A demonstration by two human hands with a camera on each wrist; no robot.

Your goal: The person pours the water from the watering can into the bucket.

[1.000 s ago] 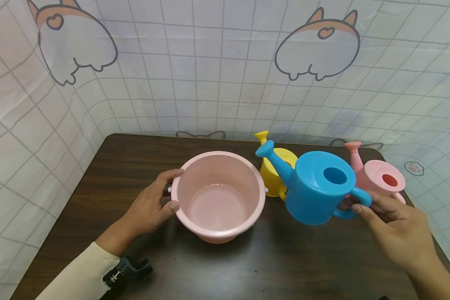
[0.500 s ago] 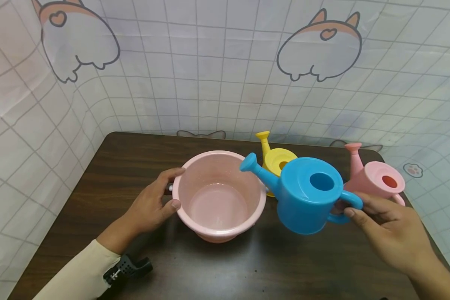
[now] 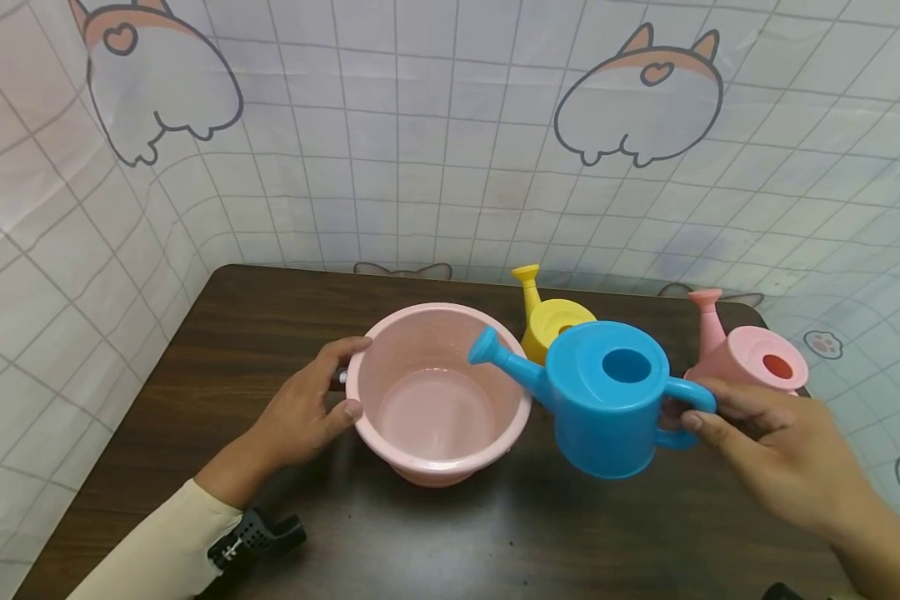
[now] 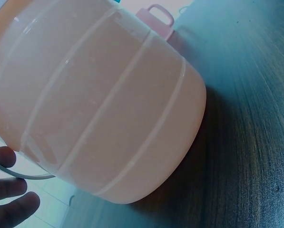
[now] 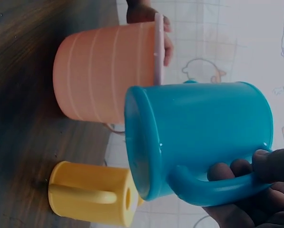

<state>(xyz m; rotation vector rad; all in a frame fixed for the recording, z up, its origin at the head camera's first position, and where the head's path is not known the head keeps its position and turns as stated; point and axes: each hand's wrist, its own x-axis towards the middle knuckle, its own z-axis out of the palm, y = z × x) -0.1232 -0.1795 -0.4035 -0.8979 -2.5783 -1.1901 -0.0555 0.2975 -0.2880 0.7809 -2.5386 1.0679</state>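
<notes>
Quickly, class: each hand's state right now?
Left hand: holding the pink bucket at its rim.
Right hand: holding the blue watering can by its handle.

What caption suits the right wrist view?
Right hand holding a blue watering can by its handle, pink bucket and yellow can beyond.

Bucket (image 3: pixel 435 421) on the table (image 3: pixel 495 542), left hand (image 3: pixel 307 408) at its left; to its right the foremost watering can (image 3: pixel 607 417), in the right hand (image 3: pixel 780 458), spout (image 3: pixel 517 371) across the bucket's right rim in head view. Second watering can (image 3: pixel 542 335) behind the foremost, at the bucket's right rear. Third watering can (image 3: pixel 746 354) at the table's back right, behind the right hand
</notes>
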